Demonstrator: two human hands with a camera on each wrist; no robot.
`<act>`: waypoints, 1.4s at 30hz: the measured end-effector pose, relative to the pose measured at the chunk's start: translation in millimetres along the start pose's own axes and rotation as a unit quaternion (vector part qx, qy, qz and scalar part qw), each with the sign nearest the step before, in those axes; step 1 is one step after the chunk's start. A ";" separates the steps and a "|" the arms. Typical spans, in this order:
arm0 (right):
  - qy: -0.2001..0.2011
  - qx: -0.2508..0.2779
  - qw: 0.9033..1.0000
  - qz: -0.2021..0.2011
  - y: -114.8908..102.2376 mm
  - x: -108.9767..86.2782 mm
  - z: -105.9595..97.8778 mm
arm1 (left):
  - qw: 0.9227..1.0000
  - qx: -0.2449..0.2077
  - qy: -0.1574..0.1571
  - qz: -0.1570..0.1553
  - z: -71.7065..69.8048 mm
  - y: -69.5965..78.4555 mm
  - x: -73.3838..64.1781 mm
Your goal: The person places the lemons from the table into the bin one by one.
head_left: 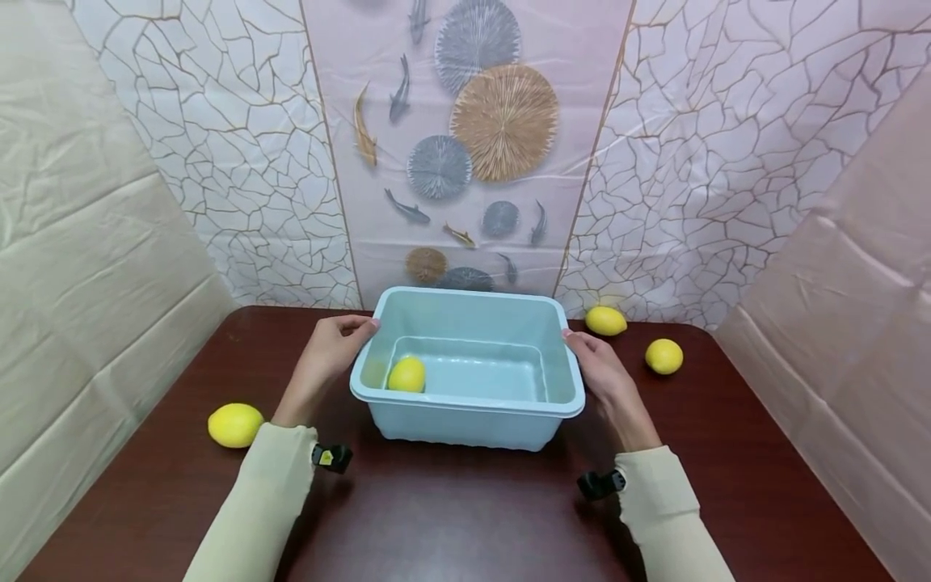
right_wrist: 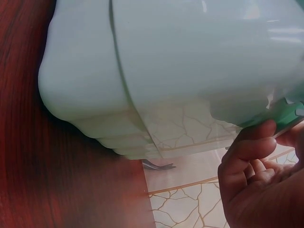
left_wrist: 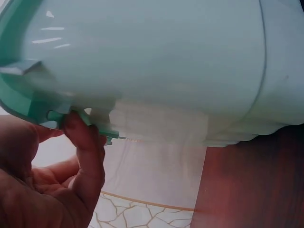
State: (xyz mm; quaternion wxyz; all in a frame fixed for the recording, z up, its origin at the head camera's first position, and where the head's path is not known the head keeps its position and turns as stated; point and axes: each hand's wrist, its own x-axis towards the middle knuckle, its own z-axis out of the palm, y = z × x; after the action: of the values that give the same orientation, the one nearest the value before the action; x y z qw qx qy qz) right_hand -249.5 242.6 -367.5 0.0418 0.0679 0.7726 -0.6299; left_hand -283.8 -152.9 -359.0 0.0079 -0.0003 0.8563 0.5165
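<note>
A light blue plastic basin (head_left: 465,408) stands toward the back of the dark table, between both hands. My left hand (head_left: 330,352) pinches its left rim, thumb on top and fingers curled beneath, as the left wrist view shows with the hand (left_wrist: 71,171) under the lip. On the opposite side my right hand (head_left: 604,368) grips the right rim the same way; in the right wrist view its fingers (right_wrist: 247,147) curl under the edge. Inside the basin, at the left front corner, lies one yellow lemon (head_left: 407,375).
Another lemon (head_left: 236,425) lies on the table (head_left: 451,517) left of my left forearm. Two more, a lemon (head_left: 606,321) at the back edge and a lemon (head_left: 664,356) farther right, lie beyond my right hand. A patterned wall covering (head_left: 465,226) rises behind the table.
</note>
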 end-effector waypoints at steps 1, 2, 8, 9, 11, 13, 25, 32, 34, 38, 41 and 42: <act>0.001 0.000 1.000 0.003 0.3 -0.2 0.3 | 1.000 -0.001 0.002 0.001 0.5 -0.4 0.1; 0.003 0.003 1.000 0.005 0.5 -0.4 0.4 | 1.000 -0.003 0.005 0.005 1.3 -0.8 0.4; 0.006 0.024 1.000 0.014 -0.4 -1.1 0.5 | 0.999 -0.023 0.014 0.023 5.0 -1.6 4.3; 0.005 0.023 1.000 0.014 -0.4 -1.2 0.7 | 0.999 -0.028 0.015 0.021 5.4 -1.7 4.7; 0.006 0.017 1.000 0.015 -0.5 -1.4 1.4 | 0.999 -0.037 0.019 0.018 6.2 -2.2 5.1; 0.005 0.007 1.000 0.015 -0.5 -1.9 1.4 | 0.999 -0.044 0.022 0.014 7.6 -3.1 5.2; -0.010 -0.103 0.995 -0.006 -9.9 -0.5 -9.2 | 0.996 -0.077 0.035 0.005 13.5 -6.5 1.6; -0.048 -0.136 0.989 -0.018 -12.4 -0.2 -12.7 | 0.997 -0.076 0.035 0.002 12.5 -8.2 2.9; -0.054 -0.142 0.988 -0.017 -13.6 -1.5 -13.3 | 0.997 -0.075 0.030 0.001 12.5 -8.9 3.6; -0.065 -0.164 0.984 -0.025 -18.3 -3.7 -15.3 | 0.997 -0.078 0.028 -0.001 12.2 -9.4 4.0; -0.070 -0.194 0.978 -0.042 -22.0 -3.7 -19.7 | 0.997 -0.076 0.028 -0.003 11.9 -8.5 4.9; -0.068 -0.201 0.976 -0.045 -22.6 -3.1 -22.0 | 0.997 -0.076 0.026 -0.002 11.8 -7.8 5.3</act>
State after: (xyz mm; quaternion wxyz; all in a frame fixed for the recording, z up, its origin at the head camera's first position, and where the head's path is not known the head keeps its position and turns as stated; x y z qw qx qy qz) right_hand -249.6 259.5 -340.7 0.0785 -0.0196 0.8812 -0.4658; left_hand -288.9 -146.1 -371.5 -0.0130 -0.0164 0.8146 0.5796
